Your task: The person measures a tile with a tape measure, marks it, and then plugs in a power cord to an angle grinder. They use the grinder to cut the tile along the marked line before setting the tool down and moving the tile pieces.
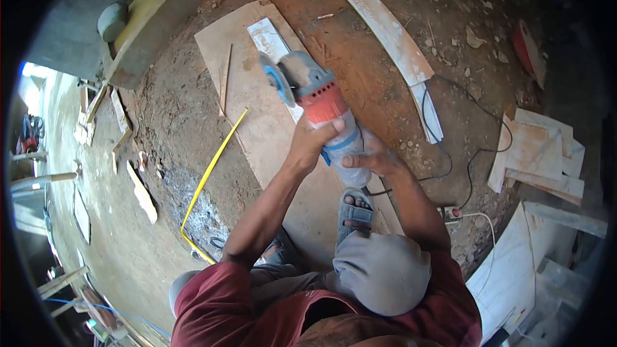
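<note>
One grinder, in left hand and right hand, slants lengthwise, head up-left.

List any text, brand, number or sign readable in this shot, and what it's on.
None readable.
Angle grinder: no legible brand or label; partly covered by the hands.
Blue disc: any print too blurred to read.
Yellow tape: any markings too small.
Power socket: any lettering too small.
</note>
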Tool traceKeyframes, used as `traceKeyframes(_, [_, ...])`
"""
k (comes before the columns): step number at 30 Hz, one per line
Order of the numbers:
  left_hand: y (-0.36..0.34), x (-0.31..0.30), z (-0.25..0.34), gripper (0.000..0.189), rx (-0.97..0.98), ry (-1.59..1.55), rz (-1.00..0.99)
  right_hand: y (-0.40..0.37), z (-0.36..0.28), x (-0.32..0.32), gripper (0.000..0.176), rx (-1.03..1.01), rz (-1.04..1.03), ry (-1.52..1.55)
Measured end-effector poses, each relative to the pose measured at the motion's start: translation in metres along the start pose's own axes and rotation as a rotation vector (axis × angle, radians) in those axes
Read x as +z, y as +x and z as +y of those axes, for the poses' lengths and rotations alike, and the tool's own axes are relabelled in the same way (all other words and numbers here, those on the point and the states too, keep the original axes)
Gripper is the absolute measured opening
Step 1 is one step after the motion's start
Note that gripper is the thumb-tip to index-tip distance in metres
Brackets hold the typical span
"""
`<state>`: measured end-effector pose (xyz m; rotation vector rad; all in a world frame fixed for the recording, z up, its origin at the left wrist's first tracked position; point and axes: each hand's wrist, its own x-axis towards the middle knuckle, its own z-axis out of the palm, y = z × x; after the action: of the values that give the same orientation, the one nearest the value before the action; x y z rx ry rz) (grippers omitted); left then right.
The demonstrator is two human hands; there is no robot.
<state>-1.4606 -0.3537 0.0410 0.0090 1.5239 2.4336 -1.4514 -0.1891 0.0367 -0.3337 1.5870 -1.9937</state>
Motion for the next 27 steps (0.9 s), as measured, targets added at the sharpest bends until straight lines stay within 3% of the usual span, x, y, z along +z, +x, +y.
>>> traceKeyframes(4, [0.0,-0.008,-0.023,0.073,-0.122,-0.014,-0.12,-0.014,0.02,-0.007,0.079,-0.048,-0.01,0.023])
traceKeyframes(6, [0.002,-0.011,-0.038,0.078,-0.206,-0.195,-0.256,-0.023,0.025,-0.017,0.073,0.107,-0.127,0.295])
traceKeyframes(7, [0.003,-0.01,-0.044,0.078,-0.205,-0.197,-0.26,-0.028,0.037,-0.017,0.073,0.106,-0.125,0.292])
traceKeyframes(9, [0.005,-0.006,-0.054,0.076,-0.241,-0.498,-0.396,-0.04,0.064,-0.011,0.071,0.211,-0.219,0.826])
traceKeyframes(12, [0.006,-0.007,-0.063,0.072,-0.318,-0.441,-0.383,-0.043,0.067,-0.002,0.071,0.217,-0.219,1.005])
traceKeyframes(13, [0.006,-0.006,-0.068,0.067,-0.314,-0.446,-0.329,-0.043,0.065,-0.007,0.071,0.219,-0.218,1.004])
traceKeyframes(16, [0.005,-0.008,-0.073,0.066,-0.255,-0.391,-0.241,-0.043,0.055,-0.029,0.071,0.341,-0.143,0.532])
traceKeyframes(17, [0.004,-0.008,-0.073,0.066,-0.259,-0.392,-0.238,-0.043,0.056,-0.026,0.071,0.344,-0.142,0.536])
traceKeyframes(19, [0.004,-0.004,-0.069,0.065,-0.167,-0.087,-0.055,-0.041,0.056,-0.016,0.074,-0.008,0.218,-0.321])
traceKeyframes(20, [0.001,0.0,-0.066,0.065,-0.166,-0.089,-0.054,-0.043,0.052,-0.012,0.074,-0.007,0.217,-0.322])
traceKeyframes(22, [-0.002,0.007,-0.06,0.065,-0.172,-0.038,0.023,-0.044,0.042,-0.005,0.085,0.201,0.3,-0.662])
traceKeyframes(23, [0.0,0.003,-0.064,0.065,-0.171,-0.038,0.026,-0.042,0.046,-0.007,0.085,0.2,0.297,-0.662])
traceKeyframes(25, [0.004,-0.005,-0.072,0.068,-0.193,-0.245,-0.061,-0.042,0.055,-0.014,0.079,0.017,0.169,-0.04])
traceKeyframes(27, [0.002,-0.003,-0.073,0.066,-0.221,-0.288,-0.059,-0.048,0.054,-0.017,0.08,0.057,0.119,0.036])
